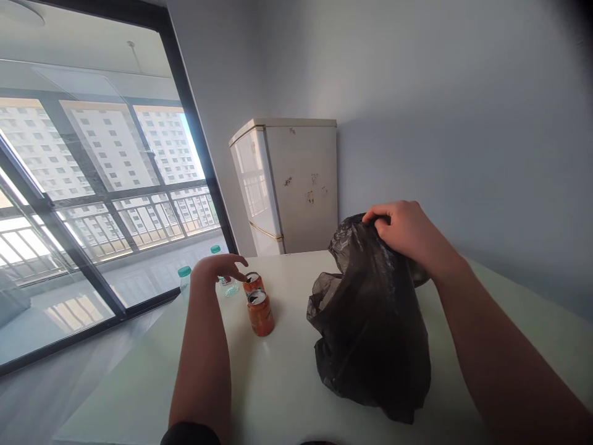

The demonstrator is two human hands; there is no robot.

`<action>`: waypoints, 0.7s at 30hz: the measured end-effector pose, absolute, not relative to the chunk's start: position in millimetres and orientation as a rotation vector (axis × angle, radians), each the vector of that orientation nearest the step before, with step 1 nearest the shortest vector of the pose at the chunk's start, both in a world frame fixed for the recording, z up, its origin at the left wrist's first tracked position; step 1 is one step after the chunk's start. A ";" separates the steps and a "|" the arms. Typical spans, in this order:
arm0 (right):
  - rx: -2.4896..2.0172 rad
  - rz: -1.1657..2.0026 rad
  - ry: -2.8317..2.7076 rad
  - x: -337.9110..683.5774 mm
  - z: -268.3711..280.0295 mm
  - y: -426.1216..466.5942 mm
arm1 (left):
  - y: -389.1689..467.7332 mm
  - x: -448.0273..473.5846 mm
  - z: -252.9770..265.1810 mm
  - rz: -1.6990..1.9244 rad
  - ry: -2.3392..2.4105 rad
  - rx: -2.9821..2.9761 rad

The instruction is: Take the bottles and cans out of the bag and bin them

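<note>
A black plastic bag point(370, 327) hangs from my right hand point(403, 228), whose thumb and fingers pinch its upper rim. The bag's lower part rests on the table, and its contents are hidden. On the left, my left hand point(220, 267) is open, fingers spread, beside an orange drink can point(253, 283). Its fingertips are close to the can's top; whether they touch I cannot tell. A second orange can point(262, 315) stands upright just in front, its top opened. Two clear plastic bottles with green caps, one bottle point(184, 279) left of my wrist and another bottle point(229, 287) behind my hand, are partly hidden.
All of this is on a pale table point(278, 389). Beyond its far edge stands a white refrigerator point(306, 185) with worn marks on its side. A dark-framed glass sliding door point(106, 185) is at the left, and a plain wall point(440, 123) at the right.
</note>
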State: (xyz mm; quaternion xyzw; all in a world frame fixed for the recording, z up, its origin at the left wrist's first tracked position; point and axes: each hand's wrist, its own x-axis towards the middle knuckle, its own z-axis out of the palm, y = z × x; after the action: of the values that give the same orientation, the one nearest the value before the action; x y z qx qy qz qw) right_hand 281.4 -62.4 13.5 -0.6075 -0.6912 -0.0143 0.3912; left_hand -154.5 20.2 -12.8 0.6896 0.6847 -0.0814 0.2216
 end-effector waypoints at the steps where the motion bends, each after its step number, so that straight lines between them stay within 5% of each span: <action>1: -1.538 -0.040 -1.759 281.2 13.3 -62.9 | 26.5 -150.8 -18.5 -0.265 1.858 1.861; 14: -1.566 -0.062 -1.758 277.4 15.2 -65.4 | 51.7 -109.8 -46.6 -0.275 1.843 1.925; 21: -1.541 -0.065 -1.761 277.5 14.8 -65.2 | 18.8 -115.3 -14.4 -0.177 1.899 2.041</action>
State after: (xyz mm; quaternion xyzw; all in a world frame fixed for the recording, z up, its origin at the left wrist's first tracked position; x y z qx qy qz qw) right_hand 277.5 -65.2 14.8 -0.6061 -0.6929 -0.0255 0.3898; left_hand -115.3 18.8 -14.4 0.7196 0.6695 -0.0625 0.1734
